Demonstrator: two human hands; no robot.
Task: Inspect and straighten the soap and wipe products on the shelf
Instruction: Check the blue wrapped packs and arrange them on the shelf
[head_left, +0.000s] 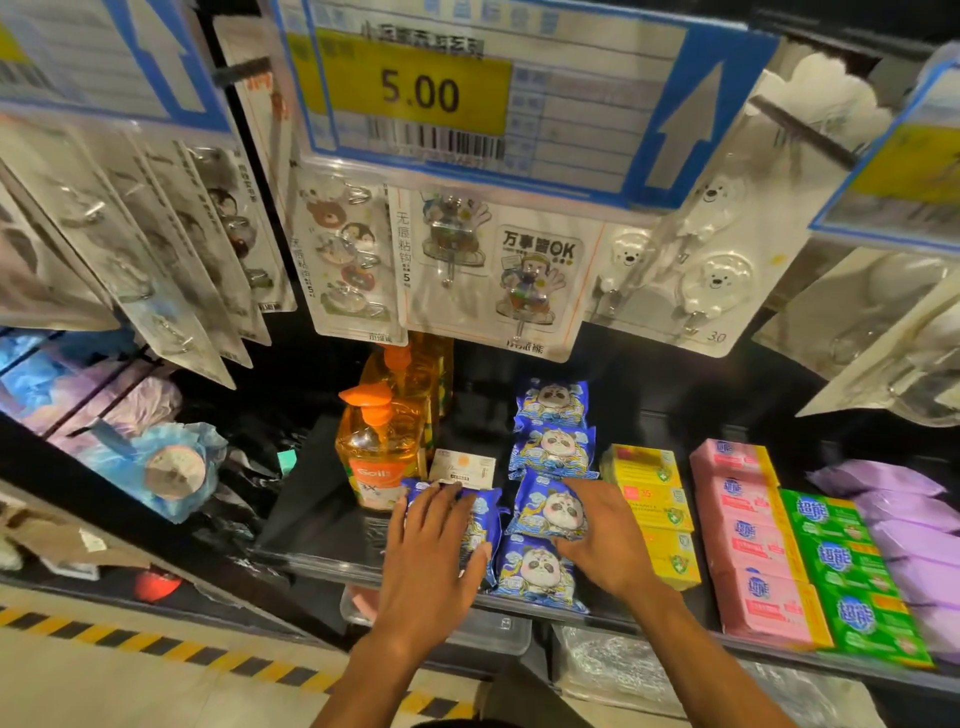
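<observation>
Both hands are working the dark shelf (311, 525) right now. The left hand (434, 540) is lying flat, fingers spread wide, pressing down on a blue panda-print wipe pack (485, 525) at about seven o'clock from centre; the grip is wide, resting on top rather than closing round it. The right hand (605, 535) is cupping a second blue panda-print wipe pack (550, 506) at six o'clock, fingers curling over its right edge, holding it in the column of matching blue packs (553, 415) running back toward twelve. Just left, at nine o'clock of the packs, an orange pump bottle of liquid soap (376, 447) is standing upright. To the right, at three o'clock, yellow soap boxes (644, 467), pink soap bars (748, 530) and green soap bars (841, 561) are lying in rows.
</observation>
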